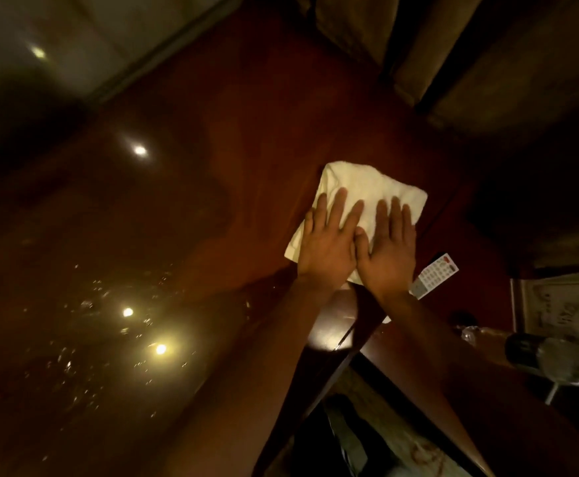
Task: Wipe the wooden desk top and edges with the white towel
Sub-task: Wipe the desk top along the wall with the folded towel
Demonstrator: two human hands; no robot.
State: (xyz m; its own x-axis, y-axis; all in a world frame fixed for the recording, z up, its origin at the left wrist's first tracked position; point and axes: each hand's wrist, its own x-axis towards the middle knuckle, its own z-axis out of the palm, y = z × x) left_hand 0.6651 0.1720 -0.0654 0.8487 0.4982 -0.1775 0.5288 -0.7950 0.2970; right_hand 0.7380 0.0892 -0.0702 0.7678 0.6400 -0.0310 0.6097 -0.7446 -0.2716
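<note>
A folded white towel (pixel 363 189) lies flat on the glossy dark red wooden desk top (pixel 239 132), right of centre. My left hand (pixel 327 242) presses flat on the towel's left half, fingers spread. My right hand (pixel 389 249) presses flat beside it on the right half, the thumbs touching. Both palms cover the towel's near part; its far corners stick out beyond my fingertips. The desk's near edge (pixel 343 342) runs under my forearms.
A white remote control (pixel 434 275) lies on the desk just right of my right wrist. Curtains (pixel 418 46) hang at the back right. A framed card (pixel 563 304), a dark bottle (pixel 535 352) and glassware stand at the right edge. Ceiling lights reflect on the left.
</note>
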